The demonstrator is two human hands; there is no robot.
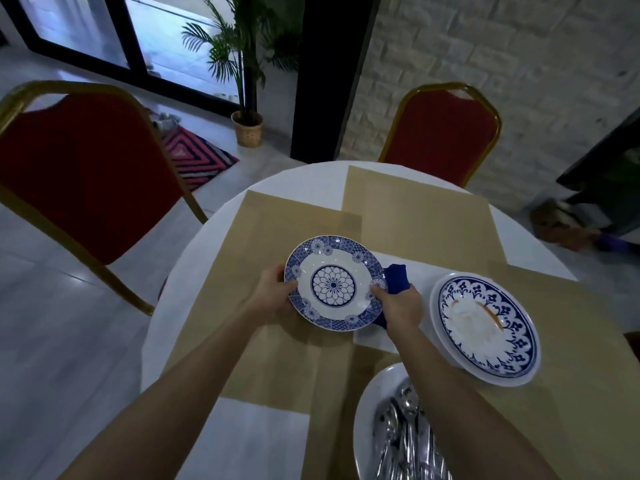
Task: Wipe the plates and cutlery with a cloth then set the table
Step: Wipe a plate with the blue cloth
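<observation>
- Head view: left hand (273,292) grips the left rim of a round white plate with a blue floral border and centre medallion (334,283), thumb on top of the rim, fingers under it.
- Right hand (398,306) pinches the plate's right rim, thumb on top; a dark blue cloth (396,278) is bunched under the same hand, showing past the knuckles and below the plate.
- Plate is tilted towards the camera, above a tan paper placemat (277,348) on the round white table (194,258); contact with the mat can't be told.
- Just right of the right hand: a wider blue-and-white patterned plate with an orange smear (485,327), stacked on a plain white plate.
- Under the right forearm: a white plate holding steel cutlery (405,441), partly hidden by the arm.
- Beyond the hands: second tan placemat (415,216), red gold-framed chair (443,133). Left of the left hand: another red chair (79,168).
</observation>
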